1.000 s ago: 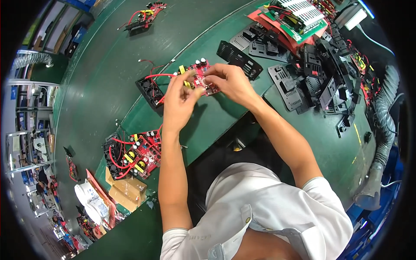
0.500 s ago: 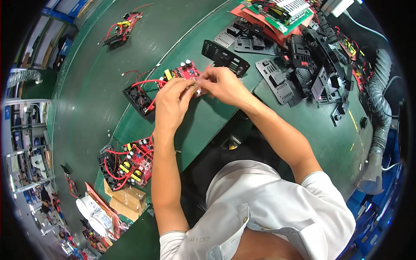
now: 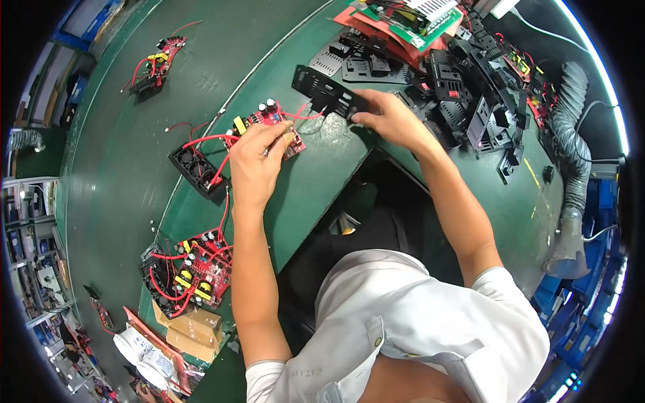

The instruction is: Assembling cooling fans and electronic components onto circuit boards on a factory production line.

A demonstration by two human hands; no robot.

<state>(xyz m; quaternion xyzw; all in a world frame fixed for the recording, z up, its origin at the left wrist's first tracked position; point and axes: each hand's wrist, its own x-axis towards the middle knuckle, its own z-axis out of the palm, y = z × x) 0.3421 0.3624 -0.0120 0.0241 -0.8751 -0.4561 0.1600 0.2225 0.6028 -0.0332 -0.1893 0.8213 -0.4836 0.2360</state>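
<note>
My right hand grips the right end of a black slotted panel, thumb on the near side. The panel is tilted and partly covered by the fingers. A red wire runs between the panel and a red circuit board. Over that board my left hand is closed in a pinch; what lies between its fingertips is hidden. Left of this hand rests a black fan unit, joined to the board by thick red wires.
More black panels lie piled at the right, beside green boards on red sheets. A second wired red board sits near left, by a cardboard box. Another board lies far left. A grey hose hangs at right.
My right hand has left the board and moved right to grip the black panel, now raised and tilted. My left hand stays pinched over the board. The whole view has shifted slightly.
</note>
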